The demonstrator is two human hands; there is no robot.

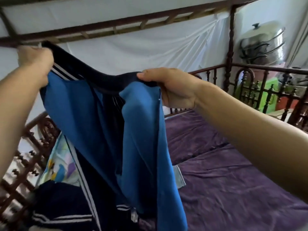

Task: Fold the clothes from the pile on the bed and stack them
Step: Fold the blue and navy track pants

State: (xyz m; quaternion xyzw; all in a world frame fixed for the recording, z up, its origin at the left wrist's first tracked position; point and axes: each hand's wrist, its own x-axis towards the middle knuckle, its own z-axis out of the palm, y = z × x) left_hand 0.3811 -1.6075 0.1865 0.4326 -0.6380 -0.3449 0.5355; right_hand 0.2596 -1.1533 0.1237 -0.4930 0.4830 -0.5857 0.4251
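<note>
Both hands hold a blue and navy jacket [106,124] up in the air over the bed [233,180]: the left hand [35,61] grips one end of its dark collar, and the right hand [171,87] pinches the other end. The jacket hangs open, its hem reaching the dark clothes [56,207] piled at the lower left, beside a patterned pillow [60,165].

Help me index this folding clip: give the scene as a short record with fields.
item in hand: blue garment with navy collar band and white stripes, held up, hanging open over the bed
left hand: grips one end of the collar band
right hand: pinches the other end, thumb on top
pile: navy clothes with white stripes, lower left
bed cover: purple sheet
surround: wooden rail
fold stage: not yet begun
</note>
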